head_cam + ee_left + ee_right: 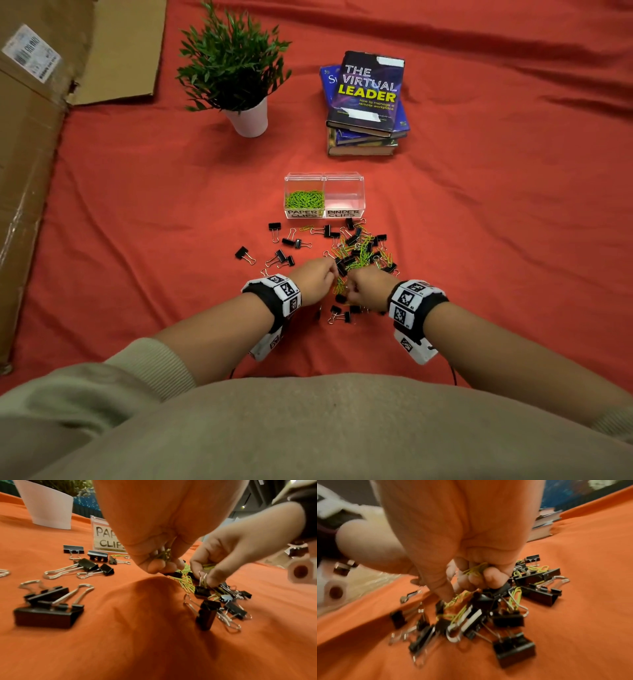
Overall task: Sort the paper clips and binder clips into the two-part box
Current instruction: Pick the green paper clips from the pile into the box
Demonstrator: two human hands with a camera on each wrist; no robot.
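Observation:
A clear two-part box point(362, 192) stands on the red cloth; its left half, labelled PAPER CLIPS point(106, 539), holds green paper clips point(305, 199), and its BINDER CLIPS half point(343, 213) shows none. In front lies a mixed pile point(359, 250) of black binder clips and green paper clips. Both hands are down in its near edge. My left hand point(163, 563) is curled round a bunch of green paper clips point(165, 555). My right hand point(467, 580) also holds green paper clips point(476, 568) in its curled fingers, its forefinger point(444, 592) touching clips in the pile.
Loose binder clips point(279, 255) lie scattered left of the pile, and a few point(339, 313) sit between my wrists. A potted plant point(239, 68) and a stack of books point(366, 99) stand behind the box. Cardboard point(30, 137) lines the left side.

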